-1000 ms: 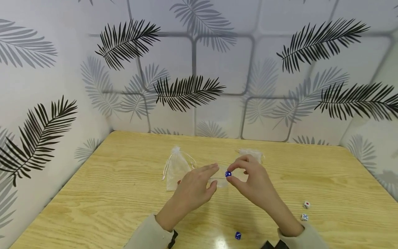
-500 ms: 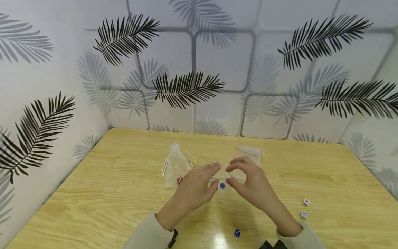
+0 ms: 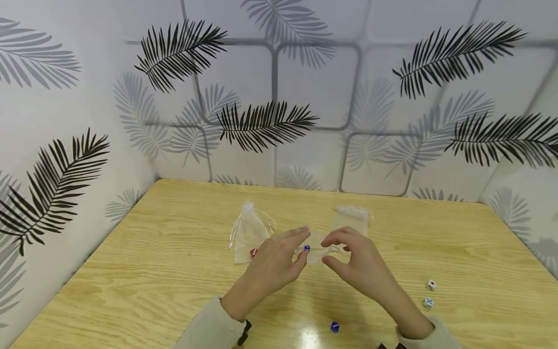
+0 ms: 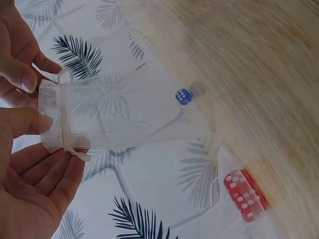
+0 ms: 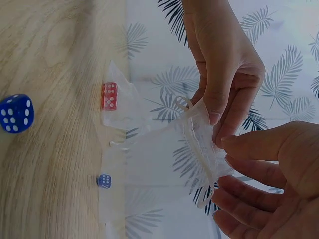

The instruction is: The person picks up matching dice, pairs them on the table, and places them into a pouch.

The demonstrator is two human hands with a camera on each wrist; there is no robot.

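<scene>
My left hand [image 3: 272, 257] pinches the mouth of a sheer white drawstring bag [image 4: 124, 109] between thumb and fingers. Inside, at the bag's far end, lies a blue die [image 4: 184, 96] with white pips. My right hand [image 3: 359, 254] is at the other side of the mouth, thumb and fingers apart, with fingertips right at the mesh edge in the right wrist view. Nothing shows between its thumb and forefinger. To the left lies another sheer bag [image 3: 246, 232] with red dice [image 5: 109, 96] in it, partly hidden by my left hand in the head view.
A third sheer bag [image 3: 352, 218] lies behind my right hand. One more blue die [image 3: 334, 327] is near the table's front. A white die with a red pip [image 3: 431, 285] and a white die with blue pips [image 3: 428, 303] lie at the right. Patterned walls [image 3: 314, 160] border the table.
My right thumb and forefinger have let go of the blue die, and it has dropped into the bag. My left hand has stayed at the bag's mouth.
</scene>
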